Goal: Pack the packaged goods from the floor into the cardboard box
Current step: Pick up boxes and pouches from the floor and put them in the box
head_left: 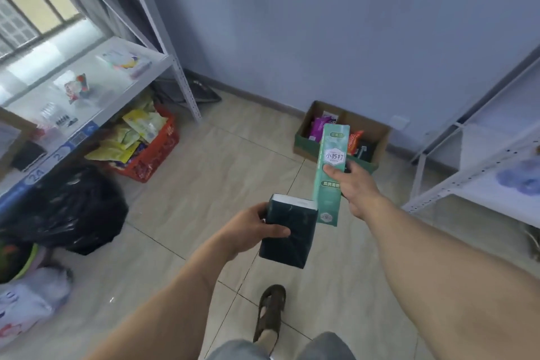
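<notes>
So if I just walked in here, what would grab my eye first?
Probably the two packages held out mid-frame: the right hand grips a tall mint-green carton, and the left hand holds a dark green pack. Beyond them, an open cardboard box with goods inside sits by the wall, and an orange crate of yellow packets sits under the left shelf.

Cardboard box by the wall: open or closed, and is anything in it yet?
Open and partly filled. The cardboard box has its top uncovered, with purple, orange and dark packets visible inside.
</notes>
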